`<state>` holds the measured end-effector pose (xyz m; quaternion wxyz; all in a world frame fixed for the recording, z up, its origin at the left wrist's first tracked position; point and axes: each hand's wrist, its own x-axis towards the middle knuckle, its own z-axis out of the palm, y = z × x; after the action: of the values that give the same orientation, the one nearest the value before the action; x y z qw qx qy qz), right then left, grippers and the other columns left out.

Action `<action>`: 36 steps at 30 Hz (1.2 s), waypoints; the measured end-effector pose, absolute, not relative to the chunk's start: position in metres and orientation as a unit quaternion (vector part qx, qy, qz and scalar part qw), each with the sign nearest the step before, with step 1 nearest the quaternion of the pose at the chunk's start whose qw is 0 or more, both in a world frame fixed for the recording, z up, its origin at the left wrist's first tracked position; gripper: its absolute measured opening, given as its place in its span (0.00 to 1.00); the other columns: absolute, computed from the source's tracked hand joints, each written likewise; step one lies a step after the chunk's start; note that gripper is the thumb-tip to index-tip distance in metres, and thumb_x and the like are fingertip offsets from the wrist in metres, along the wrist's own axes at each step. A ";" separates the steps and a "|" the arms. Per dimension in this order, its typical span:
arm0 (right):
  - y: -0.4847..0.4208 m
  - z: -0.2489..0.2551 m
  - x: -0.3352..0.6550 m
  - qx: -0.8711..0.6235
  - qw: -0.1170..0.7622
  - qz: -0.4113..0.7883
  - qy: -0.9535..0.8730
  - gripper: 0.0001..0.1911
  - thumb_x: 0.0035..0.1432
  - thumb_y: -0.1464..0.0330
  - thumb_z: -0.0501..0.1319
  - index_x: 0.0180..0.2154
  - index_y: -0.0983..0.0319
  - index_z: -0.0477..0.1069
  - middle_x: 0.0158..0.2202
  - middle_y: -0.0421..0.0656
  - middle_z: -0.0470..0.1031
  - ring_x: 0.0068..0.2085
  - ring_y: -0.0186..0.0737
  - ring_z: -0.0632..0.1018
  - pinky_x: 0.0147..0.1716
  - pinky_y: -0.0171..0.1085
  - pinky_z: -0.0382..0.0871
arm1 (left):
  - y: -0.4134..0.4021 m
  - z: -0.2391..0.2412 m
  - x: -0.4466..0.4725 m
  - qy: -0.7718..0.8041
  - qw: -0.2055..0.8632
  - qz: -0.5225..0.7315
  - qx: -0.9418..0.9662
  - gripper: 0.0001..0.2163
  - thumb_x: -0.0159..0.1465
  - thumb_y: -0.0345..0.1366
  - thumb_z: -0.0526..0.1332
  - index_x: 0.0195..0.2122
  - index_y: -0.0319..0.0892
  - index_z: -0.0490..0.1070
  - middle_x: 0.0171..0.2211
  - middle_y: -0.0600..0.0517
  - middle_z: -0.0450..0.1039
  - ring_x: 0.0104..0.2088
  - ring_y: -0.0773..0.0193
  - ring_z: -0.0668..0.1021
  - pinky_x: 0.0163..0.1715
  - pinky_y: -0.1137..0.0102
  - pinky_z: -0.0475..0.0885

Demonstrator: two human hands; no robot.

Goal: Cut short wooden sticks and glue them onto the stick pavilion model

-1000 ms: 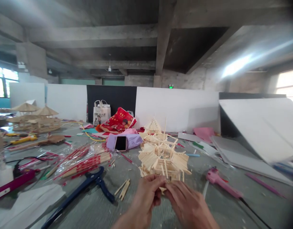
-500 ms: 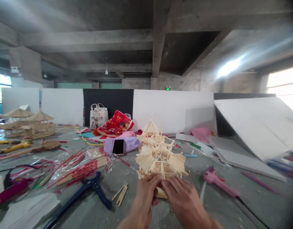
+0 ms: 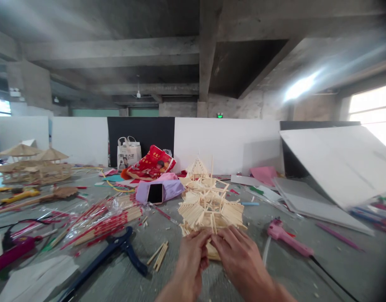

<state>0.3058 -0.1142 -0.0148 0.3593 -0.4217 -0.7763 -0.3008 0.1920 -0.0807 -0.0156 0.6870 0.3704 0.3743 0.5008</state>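
Note:
A multi-tiered model pavilion of glued wooden sticks (image 3: 210,205) stands up in front of me, with layered eaves and a small peaked roof on top. My left hand (image 3: 191,256) and my right hand (image 3: 237,256) meet at its lower edge, fingers curled around the sticks. A flat wooden stick piece (image 3: 213,251) shows beneath them, partly hidden by my fingers. Close to my left hand lies a small bundle of loose sticks (image 3: 157,255). Blue-handled pliers (image 3: 125,247) lie further left.
A pink hot glue gun (image 3: 288,242) with a black cord lies to the right. Wrapped red-and-wooden sticks (image 3: 104,222) lie to the left, behind the pliers. A phone (image 3: 155,193) rests on lilac cloth. Finished stick pavilions (image 3: 35,167) stand far left; white boards (image 3: 334,163) lean at right.
The whole scene has shifted slightly left and down in view. My hands have drawn closer together at the model's lower edge, and more of the flat stick piece shows beneath them.

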 end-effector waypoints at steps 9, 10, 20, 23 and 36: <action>-0.114 -0.012 0.306 -0.449 0.337 -0.285 -0.777 0.05 0.56 0.73 0.56 0.28 0.62 0.67 0.27 0.40 0.67 0.30 0.37 0.67 0.31 0.36 0.59 | -0.082 -0.015 0.192 0.367 0.714 0.492 0.337 0.15 0.44 0.40 0.64 0.21 0.41 0.56 0.15 0.64 0.47 0.13 0.80 0.50 0.11 0.81 0.43; -0.114 -0.012 0.306 -0.452 0.334 -0.283 -0.777 0.05 0.56 0.73 0.56 0.27 0.62 0.67 0.27 0.40 0.67 0.30 0.37 0.67 0.31 0.36 0.59 | -0.082 -0.015 0.192 0.367 0.715 0.492 0.335 0.15 0.44 0.40 0.65 0.21 0.41 0.56 0.15 0.64 0.47 0.14 0.80 0.51 0.11 0.81 0.43; -0.113 -0.012 0.307 -0.472 0.308 -0.279 -0.778 0.03 0.54 0.72 0.58 0.28 0.61 0.67 0.28 0.41 0.67 0.31 0.38 0.67 0.31 0.37 0.60 | -0.081 -0.014 0.193 0.360 0.720 0.495 0.326 0.14 0.44 0.38 0.65 0.21 0.40 0.58 0.15 0.63 0.49 0.13 0.80 0.53 0.12 0.80 0.43; -0.112 -0.011 0.307 -0.471 0.312 -0.287 -0.774 0.05 0.56 0.72 0.56 0.27 0.61 0.67 0.27 0.40 0.67 0.31 0.37 0.68 0.31 0.36 0.60 | -0.082 -0.014 0.193 0.356 0.722 0.495 0.326 0.14 0.45 0.38 0.65 0.21 0.40 0.58 0.15 0.63 0.50 0.13 0.80 0.53 0.11 0.80 0.43; -0.110 -0.012 0.307 -0.491 0.311 -0.277 -0.765 0.05 0.55 0.72 0.57 0.27 0.61 0.66 0.27 0.40 0.67 0.31 0.37 0.68 0.31 0.36 0.61 | -0.080 -0.026 0.191 0.320 0.722 0.514 0.334 0.14 0.46 0.41 0.66 0.23 0.39 0.62 0.17 0.62 0.52 0.15 0.79 0.53 0.12 0.80 0.45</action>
<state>0.3074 -0.1103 -0.0118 0.3108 -0.4913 -0.7650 -0.2771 0.1914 -0.0801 -0.0261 0.7222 0.3343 0.3200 0.5141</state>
